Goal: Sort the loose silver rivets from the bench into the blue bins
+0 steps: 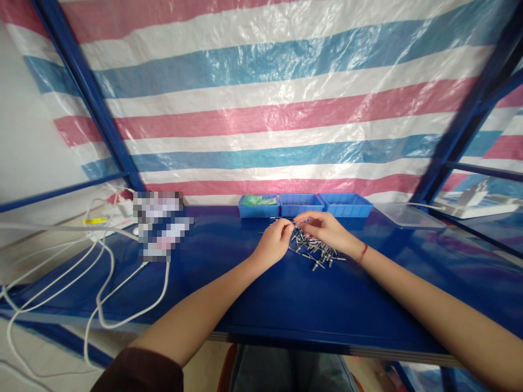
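A loose pile of silvery blind rivets [321, 253], with thin pins and thicker heads, lies on the blue tabletop [327, 310]. At the pile's left edge, my left hand [274, 240] is closed in a pinch, with a small metallic bit, seemingly one of the rivets, at its fingertips. My right hand [329, 231] reaches over the back of the pile, its fingers curled and pinched close to the left fingertips. Whatever the right fingers grip is too small to make out. Part of the pile is hidden behind both hands.
Three blue bins stand along the back: a left bin [258, 211] with green packets, a middle bin [301, 209] with small metal pieces, and a right bin [347, 209]. White cables [108, 272] and a pixelated item [159, 226] lie left. A clear plastic lid [408, 215] lies right.
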A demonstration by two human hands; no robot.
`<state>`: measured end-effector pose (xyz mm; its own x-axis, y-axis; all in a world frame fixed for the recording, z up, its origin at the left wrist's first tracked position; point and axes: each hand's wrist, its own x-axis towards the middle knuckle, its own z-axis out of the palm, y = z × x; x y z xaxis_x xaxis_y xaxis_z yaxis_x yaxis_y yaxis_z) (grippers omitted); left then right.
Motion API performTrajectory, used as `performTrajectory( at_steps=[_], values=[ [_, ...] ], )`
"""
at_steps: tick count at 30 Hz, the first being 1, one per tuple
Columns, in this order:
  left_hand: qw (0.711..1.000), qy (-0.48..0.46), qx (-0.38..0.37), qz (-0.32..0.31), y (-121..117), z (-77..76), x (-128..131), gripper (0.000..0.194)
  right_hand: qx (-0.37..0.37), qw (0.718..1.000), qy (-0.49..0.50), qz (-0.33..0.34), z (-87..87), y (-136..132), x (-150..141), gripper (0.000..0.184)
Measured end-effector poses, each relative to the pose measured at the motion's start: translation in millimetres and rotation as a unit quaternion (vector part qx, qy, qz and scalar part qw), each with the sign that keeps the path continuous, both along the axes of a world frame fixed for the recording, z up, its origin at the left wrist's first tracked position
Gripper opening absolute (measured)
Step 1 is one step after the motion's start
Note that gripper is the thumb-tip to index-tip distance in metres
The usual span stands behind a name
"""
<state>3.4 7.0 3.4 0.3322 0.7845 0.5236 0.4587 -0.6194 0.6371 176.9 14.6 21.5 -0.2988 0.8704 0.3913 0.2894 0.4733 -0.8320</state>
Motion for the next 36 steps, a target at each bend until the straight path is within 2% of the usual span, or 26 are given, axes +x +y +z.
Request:
performTrajectory(
  at_steps=[4,8,12,19,24,36],
  values=[
    [0.996,-0.059,-0.064,0.005,4.5,-2.2,-0.4,0.018,-0.053,0.997,0.063,0.004,4.4,-6.6,-5.0,0.028],
    [0.991,-0.085,-0.104,-0.004,7.5,-4.0,-0.2,0.019,-0.05,0.993,0.104,0.004,7.0,-9.7,-7.6,0.031],
    [0.987,-0.099,-0.123,-0.028,7.6,-5.4,0.6,0.022,-0.032,0.995,0.097,-0.007,8.9,-13.2,-9.9,0.031],
    [0.982,-0.128,-0.116,-0.076,4.2,-5.1,3.7,0.025,0.014,0.996,0.076,-0.034,9.4,-15.7,-12.1,0.026],
    [0.979,-0.14,-0.115,-0.089,6.1,-4.6,2.7,0.022,0.029,0.997,0.07,-0.025,8.8,-17.3,-14.8,0.024],
    [0.976,-0.134,-0.137,-0.1,3.5,-3.3,3.1,0.029,0.068,0.995,0.053,-0.045,5.9,-15.9,-17.0,0.026]
  ],
)
